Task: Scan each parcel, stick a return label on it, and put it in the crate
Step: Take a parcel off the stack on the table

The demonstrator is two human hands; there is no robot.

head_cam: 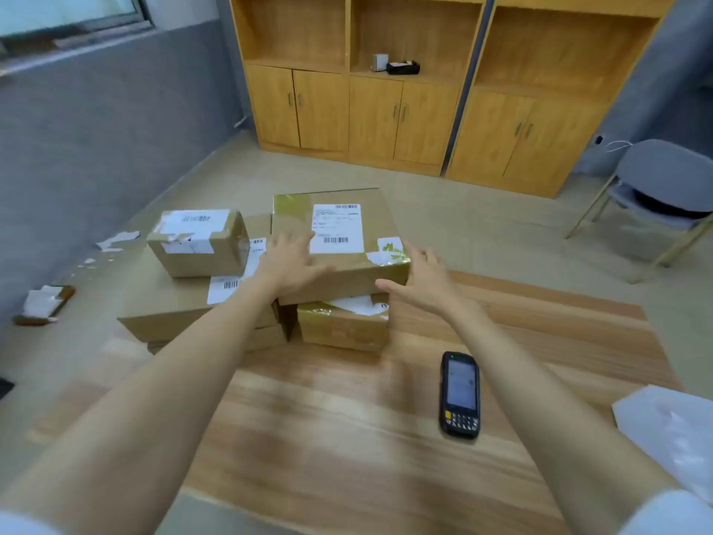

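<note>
A stack of cardboard parcels stands at the far left of the wooden table (347, 418). The top parcel (347, 225) is wide and flat, with a white shipping label and yellow tape. My left hand (287, 260) lies flat on its near left corner with straight fingers. My right hand (422, 279) is spread open at its near right corner, just short of touching as far as I can tell. A small parcel (200, 243) sits on a large flat one (181, 310) to the left. Another small parcel (343, 326) lies under the top one. A black handheld scanner (460, 395) lies on the table.
A white sheet or bag (671, 430) lies at the table's right edge. Torn paper scraps (115, 241) litter the floor on the left. Wooden cabinets (386, 110) line the far wall, and a grey folding chair (663, 198) stands at the right. No crate is in view.
</note>
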